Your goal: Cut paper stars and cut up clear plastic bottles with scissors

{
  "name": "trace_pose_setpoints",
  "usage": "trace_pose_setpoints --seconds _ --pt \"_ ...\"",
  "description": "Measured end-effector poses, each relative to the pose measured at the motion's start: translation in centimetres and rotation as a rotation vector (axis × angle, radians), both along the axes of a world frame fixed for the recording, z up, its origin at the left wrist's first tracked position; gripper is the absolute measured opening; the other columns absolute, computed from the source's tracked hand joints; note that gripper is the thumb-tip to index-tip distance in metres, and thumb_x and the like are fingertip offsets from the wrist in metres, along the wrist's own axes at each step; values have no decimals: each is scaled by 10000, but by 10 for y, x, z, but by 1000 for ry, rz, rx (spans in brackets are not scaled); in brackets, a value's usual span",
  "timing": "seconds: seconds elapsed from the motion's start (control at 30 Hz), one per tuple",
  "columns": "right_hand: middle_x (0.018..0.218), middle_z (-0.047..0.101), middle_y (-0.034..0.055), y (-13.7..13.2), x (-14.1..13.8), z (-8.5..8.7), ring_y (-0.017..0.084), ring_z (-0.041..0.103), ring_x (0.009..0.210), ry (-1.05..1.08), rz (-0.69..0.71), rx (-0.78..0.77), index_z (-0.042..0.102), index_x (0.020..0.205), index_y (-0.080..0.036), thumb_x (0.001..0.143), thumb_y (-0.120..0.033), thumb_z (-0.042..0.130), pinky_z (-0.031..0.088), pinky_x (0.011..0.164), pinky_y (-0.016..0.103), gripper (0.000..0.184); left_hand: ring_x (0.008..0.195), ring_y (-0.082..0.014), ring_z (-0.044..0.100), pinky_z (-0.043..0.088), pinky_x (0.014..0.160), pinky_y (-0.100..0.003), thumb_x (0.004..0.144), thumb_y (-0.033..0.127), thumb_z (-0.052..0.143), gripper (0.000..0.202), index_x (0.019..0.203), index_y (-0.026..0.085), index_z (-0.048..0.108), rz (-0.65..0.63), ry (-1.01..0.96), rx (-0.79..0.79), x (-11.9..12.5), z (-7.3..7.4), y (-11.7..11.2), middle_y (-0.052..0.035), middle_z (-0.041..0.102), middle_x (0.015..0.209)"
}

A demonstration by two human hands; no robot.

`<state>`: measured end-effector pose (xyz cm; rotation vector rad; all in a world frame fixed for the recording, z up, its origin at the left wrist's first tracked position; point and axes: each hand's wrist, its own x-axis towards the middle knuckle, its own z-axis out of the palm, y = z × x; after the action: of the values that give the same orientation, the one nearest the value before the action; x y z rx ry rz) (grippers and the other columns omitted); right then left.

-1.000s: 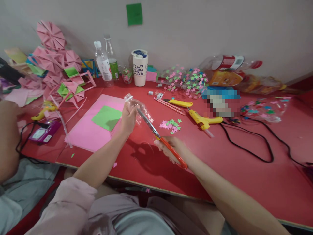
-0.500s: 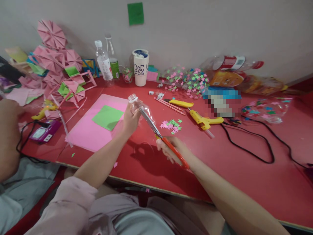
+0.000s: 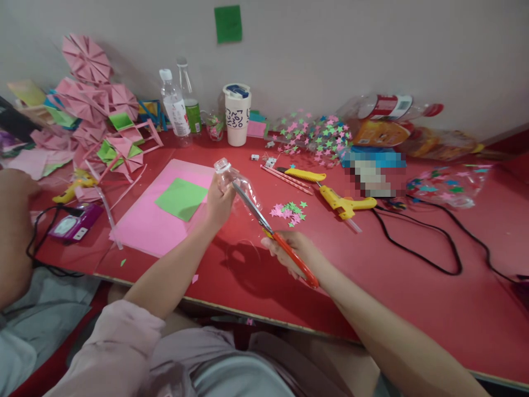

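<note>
My left hand (image 3: 219, 203) is wrapped round a clear plastic bottle (image 3: 235, 184), held tilted above the red table (image 3: 413, 298) with its open neck pointing up and left. My right hand (image 3: 294, 252) grips the red handles of a pair of scissors (image 3: 273, 234). The steel blades reach up and left and lie against the bottle's side. A small heap of pink and green paper stars (image 3: 289, 212) lies just right of the bottle. A pink sheet (image 3: 152, 226) with a green square (image 3: 182, 198) on it lies under my left forearm's far side.
A yellow glue gun (image 3: 345, 203) with a black cord (image 3: 430, 242), a yellow knife (image 3: 303, 174), a white cup (image 3: 237, 114), upright bottles (image 3: 174, 109), folded pink paper shapes (image 3: 93, 105) and star-covered plastic (image 3: 314, 132) line the back. Another person's arm (image 3: 14, 231) is at the left edge.
The bottle and scissors have shifted only slightly; the bottle's neck rose a little and the blades stay against its side. Both hands keep their grip.
</note>
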<state>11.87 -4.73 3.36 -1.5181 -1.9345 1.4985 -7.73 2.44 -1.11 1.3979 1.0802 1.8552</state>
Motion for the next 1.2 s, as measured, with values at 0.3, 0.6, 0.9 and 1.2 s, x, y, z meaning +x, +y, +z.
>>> trace_pose_setpoints --seconds 0.3,0.6,0.9,1.2 --pt "413 381 -74 3 6 8 74 413 331 38 87 -40 462 622 -195 788 -643 501 332 365 207 479 754 -144 609 500 736 -333 813 350 590 169 896 213 538 14 20 19 0 1 0 -18 616 802" --pt "409 347 -93 2 6 11 63 375 295 55 46 -126 461 633 -198 715 -729 517 318 335 205 540 740 -135 607 503 757 -338 800 327 618 188 924 216 532 -6 15 -5 3 0 -3 -6 616 818" --pt "413 332 -104 2 1 13 50 337 287 89 -36 -198 449 619 -202 692 -682 583 306 304 200 504 734 -128 615 519 762 -323 776 306 645 205 931 215 548 7 64 -36 2 -1 -5 1 631 816" --pt "411 310 -98 0 2 7 46 299 297 51 -30 -110 401 598 -209 789 -592 542 271 300 200 451 748 -137 608 499 770 -328 783 290 619 177 923 207 550 12 97 -37 -1 -2 -3 -5 630 809"
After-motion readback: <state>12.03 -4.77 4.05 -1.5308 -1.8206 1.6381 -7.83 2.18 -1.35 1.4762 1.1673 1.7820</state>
